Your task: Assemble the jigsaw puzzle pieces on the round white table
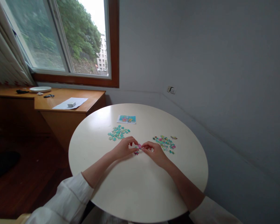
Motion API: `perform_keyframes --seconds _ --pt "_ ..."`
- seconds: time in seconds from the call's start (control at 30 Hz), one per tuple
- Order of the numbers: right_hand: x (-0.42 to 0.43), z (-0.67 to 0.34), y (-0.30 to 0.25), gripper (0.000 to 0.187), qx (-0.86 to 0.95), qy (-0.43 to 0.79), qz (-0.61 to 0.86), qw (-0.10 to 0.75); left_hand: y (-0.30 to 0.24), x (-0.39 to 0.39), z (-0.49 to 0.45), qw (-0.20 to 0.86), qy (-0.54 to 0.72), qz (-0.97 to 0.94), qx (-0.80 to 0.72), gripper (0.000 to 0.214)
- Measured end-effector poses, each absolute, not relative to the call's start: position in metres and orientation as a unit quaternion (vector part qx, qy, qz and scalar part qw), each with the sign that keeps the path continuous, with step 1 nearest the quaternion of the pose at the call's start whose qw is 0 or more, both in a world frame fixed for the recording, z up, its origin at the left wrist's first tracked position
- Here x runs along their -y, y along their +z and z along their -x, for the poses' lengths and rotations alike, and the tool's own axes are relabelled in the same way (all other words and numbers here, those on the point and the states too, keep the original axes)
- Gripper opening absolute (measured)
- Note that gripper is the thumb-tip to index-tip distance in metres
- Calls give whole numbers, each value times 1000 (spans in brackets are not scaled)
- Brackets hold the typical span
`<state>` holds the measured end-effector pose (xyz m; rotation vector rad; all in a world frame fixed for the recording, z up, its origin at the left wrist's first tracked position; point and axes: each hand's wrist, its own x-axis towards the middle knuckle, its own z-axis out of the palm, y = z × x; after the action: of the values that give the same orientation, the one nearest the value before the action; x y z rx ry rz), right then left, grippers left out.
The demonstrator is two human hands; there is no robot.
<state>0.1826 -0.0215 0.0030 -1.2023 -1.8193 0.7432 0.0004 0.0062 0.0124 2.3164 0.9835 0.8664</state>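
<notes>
Over the middle of a round white table point(135, 183), my two hands meet at a pink jigsaw puzzle piece point(140, 146). My left hand point(125, 147) pinches it from the left between thumb and finger. From the right, my right hand point(154, 151) has its thumb and fingertips closed on the same piece or one joined to it; I cannot tell which. A dark pink puzzle piece point(136, 153) shows just below the fingertips. A pile of mostly teal puzzle pieces point(118, 133) lies beyond my left hand. Mixed teal, pink and yellow puzzle pieces point(165, 143) lie beyond my right hand.
A small picture card point(127, 119) lies toward the table's far side. Left of the table stands a wooden desk point(93, 99) bearing a white plate point(40, 89), a paper sheet point(80, 102) and a small white box point(71, 104). A grey wall point(235, 93) borders the right side.
</notes>
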Motion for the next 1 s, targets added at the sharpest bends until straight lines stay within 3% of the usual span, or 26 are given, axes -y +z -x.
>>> perform_keyframes --seconds 1.0 --pt "21 -183 3 10 723 284 484 403 14 -6 0 213 325 -846 -365 11"
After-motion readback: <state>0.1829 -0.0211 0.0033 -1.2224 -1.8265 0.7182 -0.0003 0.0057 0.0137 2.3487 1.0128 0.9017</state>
